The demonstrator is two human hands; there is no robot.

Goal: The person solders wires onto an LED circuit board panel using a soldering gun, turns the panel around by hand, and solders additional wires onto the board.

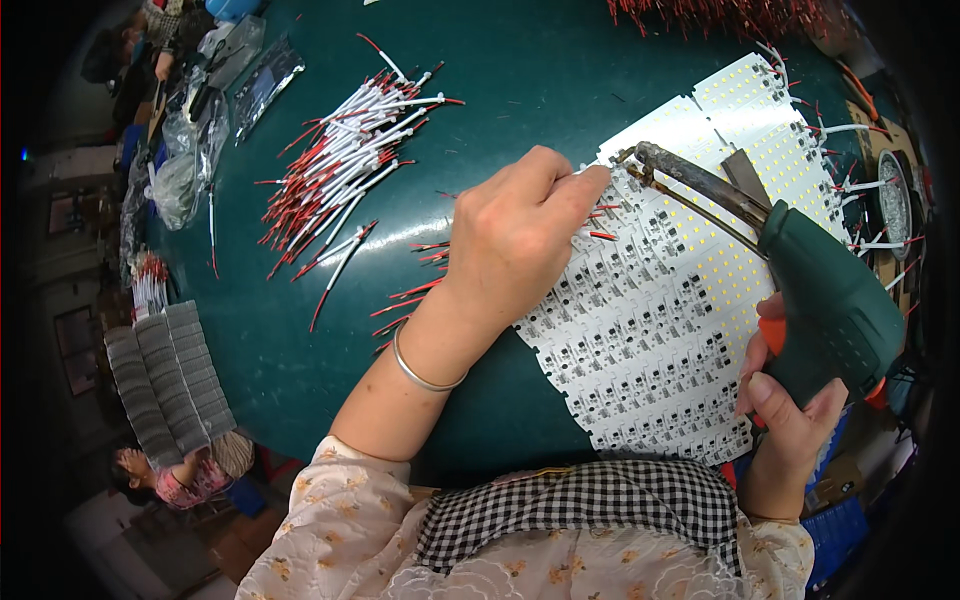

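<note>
My right hand grips the handle of a dark green soldering gun with an orange trigger. Its metal nozzle slants up and left, and the tip ends just beside the fingertips of my left hand. That left hand is closed in a pinch at the upper left edge of overlapping white LED circuit boards; what lies between its fingers is hidden. The boards carry rows of yellow LEDs and black components. Short red and black wire ends stick out past the left forearm and beside the knuckles.
A heap of white-sleeved wires with red ends lies on the green table. More red wires are bunched at the far edge. Plastic bags and stacked grey strips sit left; a round metal dish stands right. Other people are at the left.
</note>
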